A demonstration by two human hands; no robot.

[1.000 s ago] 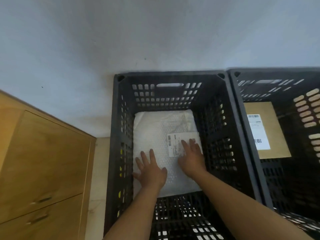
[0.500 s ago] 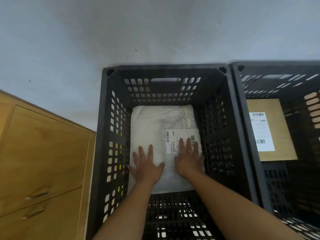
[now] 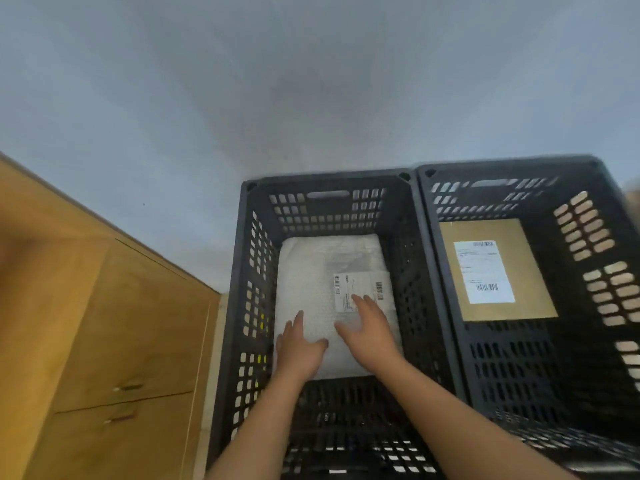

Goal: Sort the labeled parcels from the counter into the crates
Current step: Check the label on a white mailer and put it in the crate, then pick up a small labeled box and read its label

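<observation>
While both hands (image 3: 332, 341) lie open, seemingly flat, parcel (image 3: 311, 282) fills crate (image 3: 242, 271) edges

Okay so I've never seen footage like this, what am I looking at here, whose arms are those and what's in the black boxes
This is one picture from a camera worn on a person's head, looking down at their own bare arms. No machine is involved. Two black plastic crates stand side by side against a pale wall. In the left crate lies a white bubble-wrap parcel with a printed label. The left hand and right hand rest open on it, gripping nothing. The right crate holds a brown parcel with a white label. A wooden cabinet stands at left.
</observation>
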